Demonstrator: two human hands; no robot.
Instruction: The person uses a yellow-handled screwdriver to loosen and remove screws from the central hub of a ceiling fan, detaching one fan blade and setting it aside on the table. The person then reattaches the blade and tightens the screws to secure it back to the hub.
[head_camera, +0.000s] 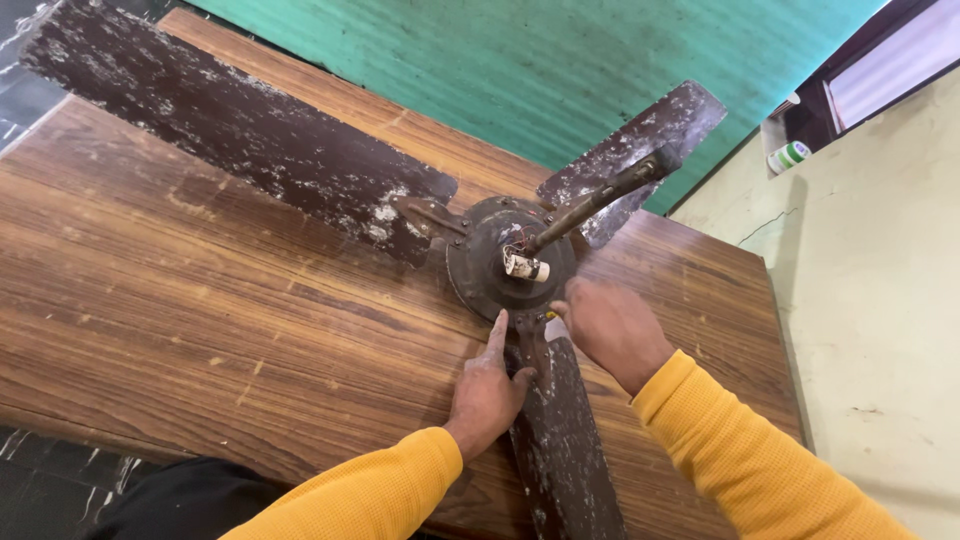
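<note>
On the table (180, 280) I see my left hand (488, 390) resting open on the fan (510, 262), index finger extended; my right hand (612, 330) grips a small tool (555, 325) at the blade (565, 450).

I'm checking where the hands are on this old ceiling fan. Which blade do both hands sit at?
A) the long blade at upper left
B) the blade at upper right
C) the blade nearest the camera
C: the left hand and right hand flank the root of the nearest blade, beside the motor hub.
</note>
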